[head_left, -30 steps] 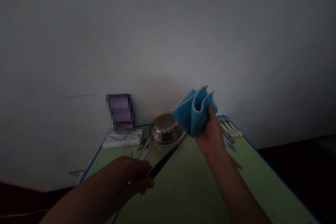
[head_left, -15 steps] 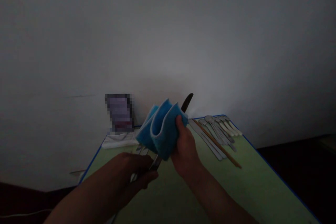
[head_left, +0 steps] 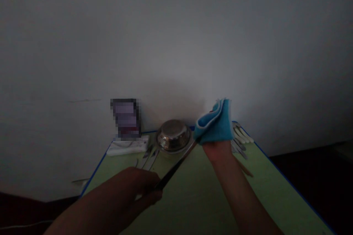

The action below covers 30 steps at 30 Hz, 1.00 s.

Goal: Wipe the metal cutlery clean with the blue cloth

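Observation:
My left hand (head_left: 145, 187) is closed around the handle of a table knife (head_left: 176, 167), which points up and to the right. The knife's far end reaches a folded blue cloth (head_left: 216, 125) with white edging. Behind and below that cloth is my right hand (head_left: 217, 150), gripping it; most of its fingers are hidden by the folds. Whether the cloth wraps the knife's tip or only touches it, I cannot tell. An upturned metal bowl (head_left: 173, 136) sits just beyond the knife at the table's back edge.
Several knives or similar cutlery (head_left: 150, 158) lie left of the bowl. Spoons and white-handled pieces (head_left: 242, 134) lie at the back right, with a wooden stick (head_left: 245, 169) partly behind my wrist. A blurred-out upright panel (head_left: 127, 119) stands behind a white object (head_left: 127, 147). The green table (head_left: 275, 191) has blue edges.
My right hand and the cloth have moved right along the knife toward its tip, uncovering the blade and the metal bowl. My left hand has stayed nearly in place.

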Each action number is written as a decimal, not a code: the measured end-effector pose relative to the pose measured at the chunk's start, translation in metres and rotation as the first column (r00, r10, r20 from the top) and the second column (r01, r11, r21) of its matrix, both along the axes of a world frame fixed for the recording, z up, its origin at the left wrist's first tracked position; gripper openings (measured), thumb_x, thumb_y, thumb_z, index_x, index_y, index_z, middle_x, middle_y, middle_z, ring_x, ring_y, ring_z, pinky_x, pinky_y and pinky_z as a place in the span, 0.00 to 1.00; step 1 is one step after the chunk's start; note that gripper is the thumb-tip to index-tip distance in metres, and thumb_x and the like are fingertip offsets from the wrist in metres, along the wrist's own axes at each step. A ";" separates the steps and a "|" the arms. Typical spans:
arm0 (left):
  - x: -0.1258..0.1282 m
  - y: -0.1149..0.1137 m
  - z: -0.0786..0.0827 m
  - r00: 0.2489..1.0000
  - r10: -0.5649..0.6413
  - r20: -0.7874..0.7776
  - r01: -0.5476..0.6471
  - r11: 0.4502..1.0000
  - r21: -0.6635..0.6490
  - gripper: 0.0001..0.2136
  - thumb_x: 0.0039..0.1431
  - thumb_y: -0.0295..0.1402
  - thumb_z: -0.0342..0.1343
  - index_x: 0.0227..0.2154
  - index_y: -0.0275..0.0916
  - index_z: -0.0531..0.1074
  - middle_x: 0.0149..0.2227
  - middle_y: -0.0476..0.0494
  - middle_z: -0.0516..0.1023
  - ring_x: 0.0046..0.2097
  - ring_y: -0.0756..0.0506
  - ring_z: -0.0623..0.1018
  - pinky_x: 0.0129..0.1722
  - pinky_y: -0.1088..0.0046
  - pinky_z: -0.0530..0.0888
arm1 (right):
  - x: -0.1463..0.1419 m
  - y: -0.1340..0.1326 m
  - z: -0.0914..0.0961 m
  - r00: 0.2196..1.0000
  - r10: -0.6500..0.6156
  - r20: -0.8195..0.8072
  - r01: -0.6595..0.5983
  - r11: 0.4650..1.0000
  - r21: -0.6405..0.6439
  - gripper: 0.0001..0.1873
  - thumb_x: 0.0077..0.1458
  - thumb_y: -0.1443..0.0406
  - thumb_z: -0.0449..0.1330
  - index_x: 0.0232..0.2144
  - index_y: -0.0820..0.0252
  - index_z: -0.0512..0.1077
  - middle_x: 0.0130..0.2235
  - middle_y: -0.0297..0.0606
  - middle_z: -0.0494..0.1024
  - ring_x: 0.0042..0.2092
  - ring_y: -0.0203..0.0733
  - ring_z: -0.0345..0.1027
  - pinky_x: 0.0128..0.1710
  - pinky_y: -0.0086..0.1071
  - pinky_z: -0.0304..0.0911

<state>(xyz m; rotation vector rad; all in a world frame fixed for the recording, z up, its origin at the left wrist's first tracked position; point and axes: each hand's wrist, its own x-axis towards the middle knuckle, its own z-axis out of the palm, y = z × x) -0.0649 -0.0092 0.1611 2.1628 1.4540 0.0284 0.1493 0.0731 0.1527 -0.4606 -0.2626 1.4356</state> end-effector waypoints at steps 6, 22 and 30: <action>0.005 0.002 -0.006 0.988 -0.080 0.132 0.084 0.996 -0.028 0.17 0.62 0.34 0.43 0.53 0.51 0.61 0.39 0.50 0.77 0.39 0.47 0.76 0.39 0.73 0.71 | 0.006 0.003 -0.009 0.990 0.042 -0.135 -0.022 0.989 0.148 0.15 0.55 0.57 0.51 0.20 0.57 0.63 0.15 0.23 0.60 0.15 0.27 0.52 0.15 0.22 0.51; 0.024 0.001 0.008 0.985 -0.131 0.108 0.149 0.972 -0.180 0.10 0.59 0.40 0.50 0.39 0.46 0.73 0.32 0.50 0.79 0.34 0.47 0.77 0.32 0.75 0.69 | 0.000 -0.003 -0.020 0.938 0.327 -0.117 -0.237 0.849 0.472 0.18 0.55 0.52 0.47 0.23 0.56 0.64 0.15 0.22 0.52 0.13 0.27 0.37 0.09 0.20 0.39; 0.029 0.000 0.001 0.990 -0.140 0.028 0.142 0.980 -0.139 0.11 0.56 0.44 0.53 0.30 0.43 0.73 0.29 0.51 0.76 0.29 0.48 0.74 0.24 0.78 0.64 | -0.008 -0.001 -0.021 0.933 0.344 -0.101 -0.288 0.887 0.362 0.17 0.56 0.56 0.47 0.21 0.57 0.63 0.15 0.22 0.52 0.14 0.27 0.38 0.11 0.20 0.43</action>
